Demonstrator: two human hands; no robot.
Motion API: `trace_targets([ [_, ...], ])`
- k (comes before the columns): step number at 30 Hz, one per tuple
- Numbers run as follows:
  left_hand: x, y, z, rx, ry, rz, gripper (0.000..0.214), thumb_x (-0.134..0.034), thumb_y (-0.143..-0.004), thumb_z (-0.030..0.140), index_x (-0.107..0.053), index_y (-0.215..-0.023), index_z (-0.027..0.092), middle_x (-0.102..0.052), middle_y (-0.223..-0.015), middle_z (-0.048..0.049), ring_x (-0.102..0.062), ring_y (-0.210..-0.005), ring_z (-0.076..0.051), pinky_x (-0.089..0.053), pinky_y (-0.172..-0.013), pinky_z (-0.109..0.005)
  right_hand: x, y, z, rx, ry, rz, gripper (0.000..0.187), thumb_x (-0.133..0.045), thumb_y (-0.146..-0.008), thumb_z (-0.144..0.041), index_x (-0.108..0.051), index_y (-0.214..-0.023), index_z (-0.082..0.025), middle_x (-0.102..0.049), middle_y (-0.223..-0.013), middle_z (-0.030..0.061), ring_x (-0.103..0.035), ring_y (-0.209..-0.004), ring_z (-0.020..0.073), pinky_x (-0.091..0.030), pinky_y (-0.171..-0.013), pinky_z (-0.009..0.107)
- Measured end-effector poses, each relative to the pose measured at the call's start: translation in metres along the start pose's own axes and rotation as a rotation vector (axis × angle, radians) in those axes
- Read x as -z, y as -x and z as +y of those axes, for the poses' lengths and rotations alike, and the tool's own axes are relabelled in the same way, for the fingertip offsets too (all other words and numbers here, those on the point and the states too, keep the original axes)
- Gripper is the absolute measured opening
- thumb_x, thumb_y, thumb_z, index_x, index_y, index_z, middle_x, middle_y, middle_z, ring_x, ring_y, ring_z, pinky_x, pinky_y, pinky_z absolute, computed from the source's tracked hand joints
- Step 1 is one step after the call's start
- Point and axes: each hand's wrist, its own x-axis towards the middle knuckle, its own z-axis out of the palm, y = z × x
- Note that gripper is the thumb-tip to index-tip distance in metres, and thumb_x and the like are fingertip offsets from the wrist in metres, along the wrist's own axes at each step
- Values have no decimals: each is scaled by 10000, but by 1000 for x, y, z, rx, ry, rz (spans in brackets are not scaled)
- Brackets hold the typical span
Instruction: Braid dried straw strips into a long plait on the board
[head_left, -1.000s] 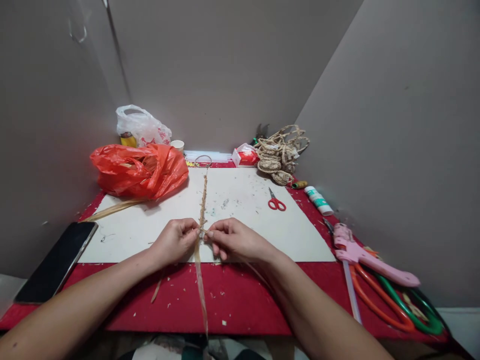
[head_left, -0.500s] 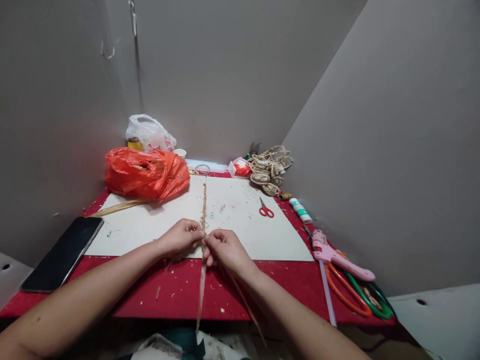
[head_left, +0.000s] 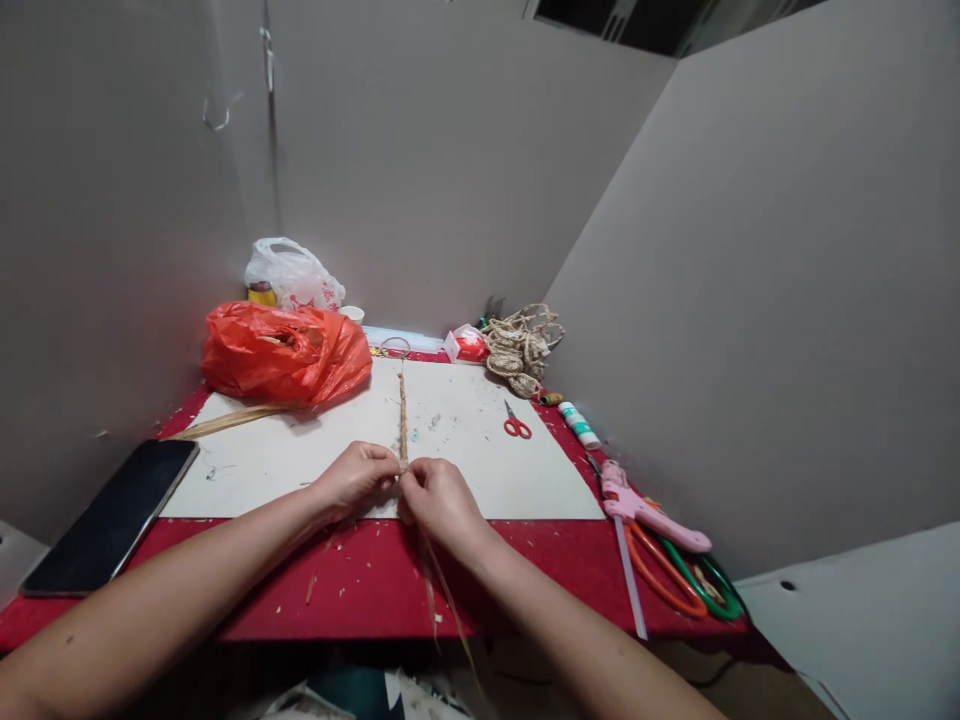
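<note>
Our hands have drawn in since a second ago. The left hand (head_left: 356, 480) and right hand (head_left: 439, 497) had a small gap with a strand stretched across it, and now the fingertips meet right at the near end of the twisted cord (head_left: 403, 420). The loose strands (head_left: 442, 600) have swung too: they hung straight off the table edge between our wrists, and now they slip under the right palm and trail down to the right. So the working point looks closed up, the strands gathered rather than spread.

Left thumb and fingers press tight on the cord's end. Right fingers curl closed over the strands where they leave it. From that pinch the cord runs straight away from us, flat on the white board (head_left: 487, 470), towards the wire ring (head_left: 395, 347). The red scissors (head_left: 516, 426) lie well off to its right.
</note>
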Motion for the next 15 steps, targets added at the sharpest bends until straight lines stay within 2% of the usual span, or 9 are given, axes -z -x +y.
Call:
trace_targets([
  [3,0,-2,-2,23,90,23,195,-635,-616,292,-507,-570,152,-329,-388,92,-216,-311,-28,-101,-353,-215,4,4,-9,44,270,110,271,-422,-824,-201,-606,-629,-161,-650,-611,71,-576,-577,152,-355,-560,243],
  [8,-2,-3,-3,-6,138,73,162,-631,-614,247,-508,-574,150,-318,-363,96,-214,-311,-27,-94,-364,-214,2,13,-21,120,398,79,277,-380,-849,-184,-648,-783,-157,-685,-725,86,-591,-631,163,-334,-584,252],
  [12,-4,1,1,-17,137,65,180,-623,-637,258,-492,-576,149,-335,-379,93,-226,-328,-23,-98,-377,-205,13,20,-15,161,256,96,331,-389,-885,-288,-610,-674,-162,-641,-628,57,-547,-557,144,-338,-552,244],
  [15,-2,2,3,-22,109,20,229,-629,-664,313,-477,-590,159,-300,-386,103,-186,-318,-22,-65,-372,-215,29,17,-4,124,3,261,368,-399,-895,-384,-570,-655,-165,-605,-605,33,-539,-568,132,-379,-570,232],
])
